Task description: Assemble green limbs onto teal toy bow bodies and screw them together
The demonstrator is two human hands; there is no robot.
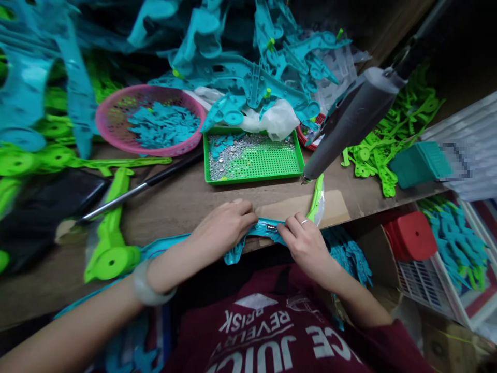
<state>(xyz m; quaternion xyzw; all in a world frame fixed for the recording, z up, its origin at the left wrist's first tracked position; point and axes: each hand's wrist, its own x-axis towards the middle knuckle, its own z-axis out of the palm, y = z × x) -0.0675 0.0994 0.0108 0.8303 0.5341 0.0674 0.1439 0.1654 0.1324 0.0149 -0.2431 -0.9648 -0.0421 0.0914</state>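
Note:
A long turquoise plastic shell lies along the front edge of the wooden table, close to my body. My left hand is closed on it, fingertips pressed down near its middle. My right hand pinches at the shell's right part, beside a small metal spring in a recess. Whether those right fingertips grip the spring itself or just the shell is hidden. Under the shell's far side is a piece of cardboard, with a bright green plastic part on it.
A grey electric screwdriver hangs tip down near my right hand. Behind are a green tray of screws and a pink basket of turquoise pieces. A black-handled metal rod and green parts lie left. A red stool stands right.

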